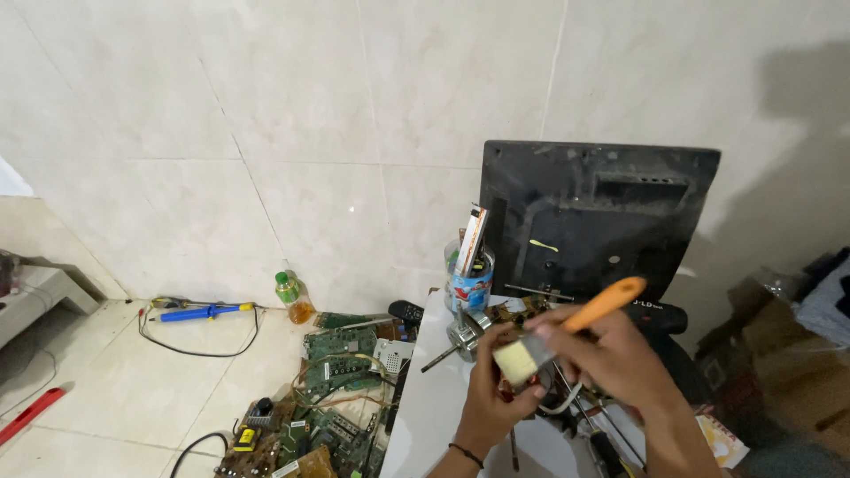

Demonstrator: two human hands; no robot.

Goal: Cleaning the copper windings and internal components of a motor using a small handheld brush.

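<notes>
My right hand [620,358] grips a paintbrush [567,327] with an orange handle and pale bristles, the bristles pointing down to the left. My left hand [491,389] is closed around a small part with wires, mostly hidden under the brush bristles and my fingers; what it is cannot be made out. Both hands are above a white table [434,416], near its middle.
A black monitor back [593,217] leans on the tiled wall behind the table. A can of tools [467,274] and a metal part [462,335] stand on the table. Green circuit boards [332,389], a blue soldering tool [204,312] and a bottle [292,296] lie on the floor at left.
</notes>
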